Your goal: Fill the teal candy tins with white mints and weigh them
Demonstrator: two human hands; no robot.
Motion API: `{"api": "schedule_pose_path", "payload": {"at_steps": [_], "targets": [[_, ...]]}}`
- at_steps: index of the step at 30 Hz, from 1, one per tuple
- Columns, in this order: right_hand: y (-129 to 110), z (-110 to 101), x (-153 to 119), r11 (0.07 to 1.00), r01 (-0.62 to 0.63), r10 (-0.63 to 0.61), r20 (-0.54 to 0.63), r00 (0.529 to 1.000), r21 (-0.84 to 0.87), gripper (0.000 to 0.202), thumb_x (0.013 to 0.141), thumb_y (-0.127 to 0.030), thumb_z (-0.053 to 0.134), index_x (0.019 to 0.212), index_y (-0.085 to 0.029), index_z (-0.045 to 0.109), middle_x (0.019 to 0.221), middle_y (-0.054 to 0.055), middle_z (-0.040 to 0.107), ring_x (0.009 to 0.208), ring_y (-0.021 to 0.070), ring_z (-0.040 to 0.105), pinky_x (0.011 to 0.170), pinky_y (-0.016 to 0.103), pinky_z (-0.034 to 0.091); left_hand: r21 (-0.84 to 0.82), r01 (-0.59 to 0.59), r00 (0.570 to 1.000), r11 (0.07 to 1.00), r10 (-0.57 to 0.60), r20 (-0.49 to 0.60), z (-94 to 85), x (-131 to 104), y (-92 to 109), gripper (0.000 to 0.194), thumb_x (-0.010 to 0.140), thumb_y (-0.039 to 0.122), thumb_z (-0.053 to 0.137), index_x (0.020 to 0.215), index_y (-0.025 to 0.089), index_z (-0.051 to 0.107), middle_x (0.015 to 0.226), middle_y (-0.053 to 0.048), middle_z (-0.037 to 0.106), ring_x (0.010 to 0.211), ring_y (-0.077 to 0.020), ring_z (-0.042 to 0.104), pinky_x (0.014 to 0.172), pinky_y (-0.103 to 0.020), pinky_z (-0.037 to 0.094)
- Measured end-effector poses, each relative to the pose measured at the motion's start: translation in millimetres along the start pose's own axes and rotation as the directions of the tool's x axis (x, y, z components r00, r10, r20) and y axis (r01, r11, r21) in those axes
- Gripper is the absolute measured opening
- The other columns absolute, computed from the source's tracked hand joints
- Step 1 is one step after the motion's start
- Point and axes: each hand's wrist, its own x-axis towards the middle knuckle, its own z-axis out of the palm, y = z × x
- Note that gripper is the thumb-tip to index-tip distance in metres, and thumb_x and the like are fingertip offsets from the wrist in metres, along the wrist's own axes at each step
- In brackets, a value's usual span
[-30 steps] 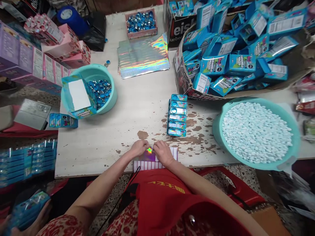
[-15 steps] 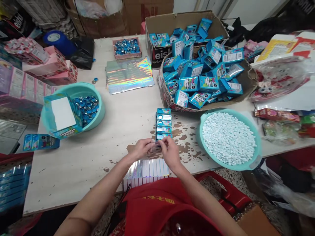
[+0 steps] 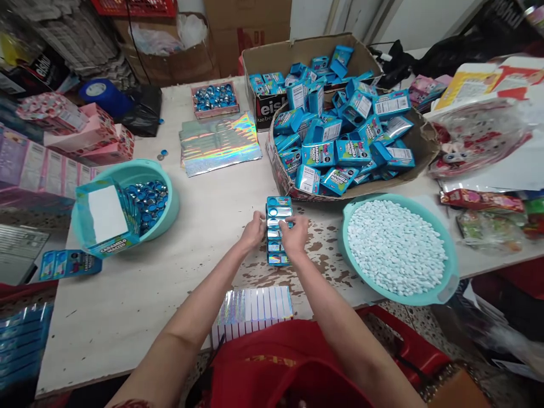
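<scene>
A row of small blue candy boxes [image 3: 279, 259] stands on the table in front of me, with shiny silver strips across several tops. My left hand [image 3: 254, 230] is at the row's left side, its fingers bent and close together; anything in them is hidden. From the right, my right hand [image 3: 296, 237] reaches over the middle boxes, thumb and fingers drawn in at a box top. What they pinch is too small to make out. Nearer my body lies a sheet of silver sticker strips [image 3: 258, 305].
Left stands a turquoise basin [image 3: 172, 204] with round tins and blue packaging; right, another basin [image 3: 345, 238] of pale candies. Behind are cartons [image 3: 276, 170] full of blue boxes, holographic sheets [image 3: 221, 144] and a pink tray [image 3: 215, 113] of tins. The worn table [image 3: 148, 306] has brown patches.
My hands have parted and moved forward from the near end of the row to its sides. The clear strip they held between them no longer shows. The view has tilted slightly up.
</scene>
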Motion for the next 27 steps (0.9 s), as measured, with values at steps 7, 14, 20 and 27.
{"api": "schedule_pose_path", "payload": {"at_steps": [7,14,20,27], "targets": [[6.6,-3.1,16.2,0.974,-0.127,0.121,0.041,0.992,0.187,0.031,0.062,-0.037,0.067,0.082,-0.019,0.051,0.078,0.003,0.061,0.072,0.0185,0.057,0.071,0.032,0.046,-0.025,-0.019,0.995,1.000,0.017,-0.099,33.5,-39.4,0.4,0.059,0.090,0.053,0.029,0.137,0.019,0.033,0.143,-0.013,0.037,0.133,-0.0274,0.031,0.102,-0.042,0.031],[38.5,-62.1,-84.2,0.989,-0.062,0.040,0.164,0.986,0.133,0.030,0.080,-0.042,0.054,0.098,-0.018,0.053,0.097,0.007,0.059,0.087,0.0190,0.055,0.077,0.033,0.046,0.388,-0.060,0.966,0.920,-0.045,0.255,-18.6,-112.6,-60.9,0.039,0.091,0.042,0.034,0.103,0.018,0.062,0.107,-0.010,0.061,0.105,-0.0261,0.051,0.091,-0.040,0.038],[109.4,-70.6,-152.2,0.983,-0.127,0.172,0.446,0.878,-0.131,0.038,0.062,-0.034,0.067,0.094,-0.018,0.056,0.094,0.008,0.054,0.086,0.0240,0.055,0.077,0.041,0.049,0.538,-0.014,0.923,0.843,-0.196,0.331,-15.5,-168.3,-88.0,0.020,0.078,0.032,0.056,0.089,0.017,0.061,0.101,-0.011,0.058,0.098,-0.0283,0.051,0.079,-0.036,0.039],[61.0,-58.3,-142.7,0.842,0.503,-0.314,0.583,0.749,-0.193,0.025,0.084,-0.022,0.052,0.107,-0.019,0.061,0.106,0.012,0.055,0.100,0.0260,0.050,0.086,0.040,0.044,0.194,0.172,0.888,0.966,-0.237,0.394,-27.6,-164.1,-97.0,0.014,0.076,0.023,0.046,0.072,0.017,0.059,0.068,0.000,0.058,0.067,-0.0153,0.051,0.059,-0.024,0.031]]}}
